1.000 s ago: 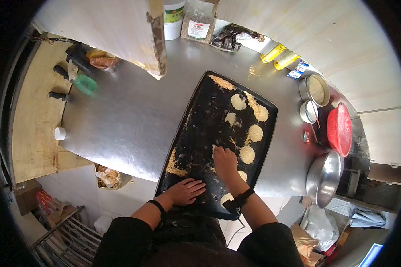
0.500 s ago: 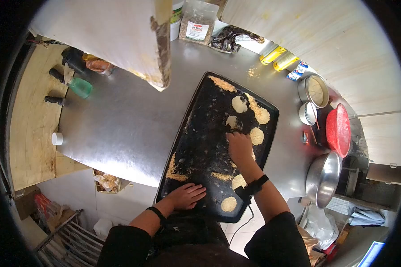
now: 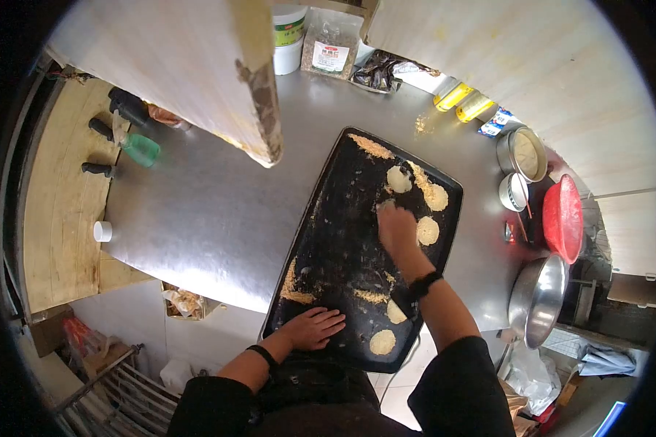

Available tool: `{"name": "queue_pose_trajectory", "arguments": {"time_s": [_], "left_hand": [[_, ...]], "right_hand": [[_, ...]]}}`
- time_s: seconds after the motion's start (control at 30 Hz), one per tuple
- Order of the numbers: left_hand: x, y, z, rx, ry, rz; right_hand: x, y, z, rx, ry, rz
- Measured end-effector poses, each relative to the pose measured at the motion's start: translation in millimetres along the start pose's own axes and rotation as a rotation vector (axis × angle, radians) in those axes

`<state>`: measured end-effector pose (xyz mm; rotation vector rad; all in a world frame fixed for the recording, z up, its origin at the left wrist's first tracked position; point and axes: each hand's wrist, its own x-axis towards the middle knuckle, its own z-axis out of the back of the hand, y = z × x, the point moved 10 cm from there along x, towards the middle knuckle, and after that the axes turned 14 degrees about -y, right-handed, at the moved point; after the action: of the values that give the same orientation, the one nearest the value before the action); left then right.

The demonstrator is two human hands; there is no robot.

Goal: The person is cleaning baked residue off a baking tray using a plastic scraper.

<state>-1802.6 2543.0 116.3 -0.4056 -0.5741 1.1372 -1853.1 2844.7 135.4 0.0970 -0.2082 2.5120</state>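
Note:
A large black baking tray [image 3: 335, 218] lies at a slant before me. My left hand [image 3: 315, 328] rests flat on its near left corner, fingers spread. Over the right half of the tray, my right hand [image 3: 397, 231] has its fingers closed at a pale dough round [image 3: 386, 207], mostly covered by the hand. Beyond it sits another whitish round [image 3: 399, 179]. Seed-coated rounds lie along the right side, one [image 3: 428, 231] beside my right hand and another [image 3: 383, 342] near the front edge. Strips of loose seeds [image 3: 372, 146] are scattered on the tray.
On the steel table [image 3: 204, 197] stand a steel bowl [image 3: 539, 302], a red basin [image 3: 563, 218], a small white bowl [image 3: 514, 191] and a pot [image 3: 522, 154] at right. A green spray bottle [image 3: 140, 149] is at left. A cabinet panel's corner [image 3: 268, 156] hangs over the table.
My right hand has reached the small pale round, which lay uncovered before, and its fingers now cover most of it. The left hand stays flat on the tray. The view has shifted slightly.

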Motion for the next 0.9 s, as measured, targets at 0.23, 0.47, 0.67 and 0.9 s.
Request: {"name": "queue_pose_trajectory", "arguments": {"time_s": [0.23,0.47,0.67,0.9], "left_hand": [[3,-1,5,-0.029,0.014,0.036],[-3,2,0,-0.054,-0.013,0.026],[-1,2,0,-0.067,0.000,0.049],[-1,6,-8,-0.075,-0.009,0.035]], "right_hand": [[3,-2,5,-0.025,-0.022,0.085],[-18,5,5,-0.017,-0.023,0.148],[25,-34,-6,-0.074,-0.009,0.066],[-19,-5,14,0.101,-0.085,0.155]]}}
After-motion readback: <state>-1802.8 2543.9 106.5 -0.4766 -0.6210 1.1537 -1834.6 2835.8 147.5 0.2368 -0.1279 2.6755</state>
